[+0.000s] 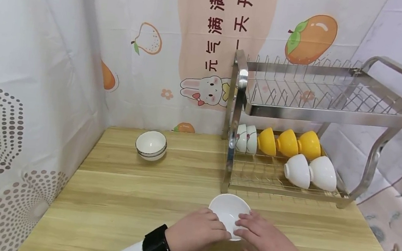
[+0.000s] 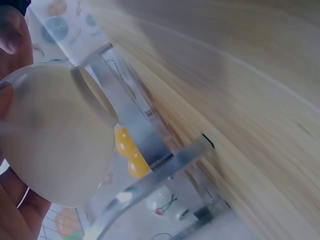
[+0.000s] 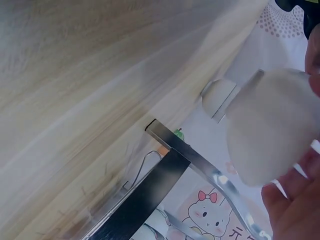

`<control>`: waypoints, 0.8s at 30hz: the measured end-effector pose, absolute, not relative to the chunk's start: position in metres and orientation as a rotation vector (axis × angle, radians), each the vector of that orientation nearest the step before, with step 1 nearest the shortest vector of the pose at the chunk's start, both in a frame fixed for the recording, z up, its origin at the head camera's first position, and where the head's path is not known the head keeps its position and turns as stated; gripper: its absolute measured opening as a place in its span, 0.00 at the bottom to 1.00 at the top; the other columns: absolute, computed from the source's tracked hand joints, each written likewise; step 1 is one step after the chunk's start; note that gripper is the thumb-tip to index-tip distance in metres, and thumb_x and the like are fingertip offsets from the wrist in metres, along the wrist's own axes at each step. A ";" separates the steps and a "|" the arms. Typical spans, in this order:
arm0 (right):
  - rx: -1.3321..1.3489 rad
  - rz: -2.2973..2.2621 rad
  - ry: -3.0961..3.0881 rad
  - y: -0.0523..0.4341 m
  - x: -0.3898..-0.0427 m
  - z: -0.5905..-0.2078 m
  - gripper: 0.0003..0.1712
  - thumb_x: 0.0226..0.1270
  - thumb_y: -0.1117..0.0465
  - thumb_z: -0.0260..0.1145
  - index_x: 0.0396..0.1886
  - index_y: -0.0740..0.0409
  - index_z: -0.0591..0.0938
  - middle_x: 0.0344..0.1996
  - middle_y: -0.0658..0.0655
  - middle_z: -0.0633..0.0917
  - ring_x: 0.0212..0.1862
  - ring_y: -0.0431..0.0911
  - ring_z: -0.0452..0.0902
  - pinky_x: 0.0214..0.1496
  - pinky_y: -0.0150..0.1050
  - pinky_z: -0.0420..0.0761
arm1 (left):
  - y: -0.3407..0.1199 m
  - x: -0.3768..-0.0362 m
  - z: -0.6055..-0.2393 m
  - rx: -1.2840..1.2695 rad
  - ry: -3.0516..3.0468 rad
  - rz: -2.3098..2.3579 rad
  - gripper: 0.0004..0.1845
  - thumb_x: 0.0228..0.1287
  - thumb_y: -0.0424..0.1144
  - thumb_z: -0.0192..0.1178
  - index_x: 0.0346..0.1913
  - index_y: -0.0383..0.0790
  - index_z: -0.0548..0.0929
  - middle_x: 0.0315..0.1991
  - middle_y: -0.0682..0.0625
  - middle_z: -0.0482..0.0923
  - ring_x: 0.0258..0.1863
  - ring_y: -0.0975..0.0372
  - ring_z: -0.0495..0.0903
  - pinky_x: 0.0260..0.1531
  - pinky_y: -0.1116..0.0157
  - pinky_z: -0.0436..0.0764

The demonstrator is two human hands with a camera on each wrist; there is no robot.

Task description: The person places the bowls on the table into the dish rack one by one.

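A small white bowl [image 1: 227, 211] sits low over the wooden table [image 1: 120, 199], in front of the dish rack. My left hand [image 1: 198, 230] grips its near left rim, and my right hand [image 1: 266, 241] grips its near right rim. The left wrist view shows the bowl's outside [image 2: 55, 135] with fingertips [image 2: 11, 35] on its edge. In the right wrist view the bowl [image 3: 272, 125] fills the right side, held by my fingers [image 3: 292, 210].
A two-tier steel dish rack [image 1: 323, 111] stands behind the bowl. Its lower shelf holds yellow bowls [image 1: 289, 142], white bowls [image 1: 310, 170] and patterned bowls [image 1: 246, 138]. Two stacked white bowls [image 1: 151, 145] rest at the back left. Printed curtains surround the table.
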State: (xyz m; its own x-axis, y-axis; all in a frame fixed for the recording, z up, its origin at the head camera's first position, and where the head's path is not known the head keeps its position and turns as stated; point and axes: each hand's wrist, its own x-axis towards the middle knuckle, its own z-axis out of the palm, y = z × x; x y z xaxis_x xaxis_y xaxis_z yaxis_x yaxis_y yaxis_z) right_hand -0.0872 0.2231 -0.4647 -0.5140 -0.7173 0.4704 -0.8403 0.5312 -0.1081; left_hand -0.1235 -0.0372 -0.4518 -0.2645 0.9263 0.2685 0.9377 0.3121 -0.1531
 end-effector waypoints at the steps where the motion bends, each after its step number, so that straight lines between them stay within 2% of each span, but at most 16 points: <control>1: 1.302 0.466 -2.386 0.223 -0.087 -0.465 0.12 0.74 0.52 0.58 0.50 0.49 0.80 0.53 0.50 0.81 0.58 0.46 0.75 0.76 0.37 0.51 | -0.036 -0.123 -0.452 -1.686 -2.271 -0.057 0.13 0.63 0.42 0.67 0.50 0.58 0.84 0.42 0.68 0.81 0.42 0.70 0.76 0.49 0.72 0.73; 3: 1.333 0.480 -2.336 0.222 -0.088 -0.466 0.12 0.77 0.54 0.51 0.45 0.48 0.81 0.48 0.47 0.81 0.54 0.43 0.76 0.75 0.39 0.57 | -0.033 -0.122 -0.452 -1.697 -2.262 -0.061 0.13 0.63 0.42 0.66 0.50 0.58 0.84 0.42 0.69 0.81 0.43 0.71 0.76 0.50 0.72 0.73; 8: 1.351 0.496 -2.249 0.220 -0.088 -0.467 0.15 0.78 0.57 0.47 0.39 0.48 0.81 0.39 0.42 0.78 0.45 0.38 0.75 0.67 0.41 0.67 | -0.030 -0.121 -0.453 -1.707 -2.248 -0.062 0.13 0.63 0.42 0.66 0.50 0.58 0.85 0.41 0.69 0.80 0.42 0.72 0.75 0.49 0.72 0.72; 15: 1.334 0.470 -2.284 0.223 -0.088 -0.468 0.16 0.80 0.57 0.45 0.41 0.49 0.81 0.40 0.41 0.79 0.47 0.38 0.76 0.69 0.39 0.66 | -0.027 -0.123 -0.453 -1.701 -2.244 -0.050 0.13 0.63 0.43 0.66 0.50 0.58 0.84 0.41 0.69 0.80 0.42 0.72 0.75 0.51 0.72 0.72; 20: 1.305 0.485 -2.312 0.225 -0.089 -0.469 0.18 0.81 0.57 0.43 0.39 0.50 0.80 0.38 0.41 0.78 0.45 0.37 0.76 0.70 0.36 0.63 | -0.023 -0.125 -0.450 -1.690 -2.272 -0.016 0.11 0.66 0.43 0.64 0.50 0.58 0.83 0.41 0.68 0.80 0.42 0.71 0.75 0.50 0.72 0.72; 24: 1.268 0.494 -2.302 0.228 -0.091 -0.471 0.19 0.81 0.57 0.43 0.37 0.50 0.81 0.37 0.42 0.78 0.43 0.38 0.76 0.69 0.36 0.65 | -0.019 -0.127 -0.446 -1.685 -2.291 0.011 0.12 0.66 0.42 0.64 0.50 0.58 0.83 0.42 0.67 0.80 0.41 0.71 0.75 0.50 0.72 0.72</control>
State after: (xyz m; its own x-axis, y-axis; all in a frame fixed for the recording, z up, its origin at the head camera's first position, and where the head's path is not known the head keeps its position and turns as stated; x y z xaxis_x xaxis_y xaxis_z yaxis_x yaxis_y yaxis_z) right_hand -0.0915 0.2278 -0.4706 -0.4673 -0.6892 0.5538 -0.8557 0.5101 -0.0872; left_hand -0.1272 -0.0188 -0.4460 -0.2694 0.9347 0.2317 0.9325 0.3132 -0.1796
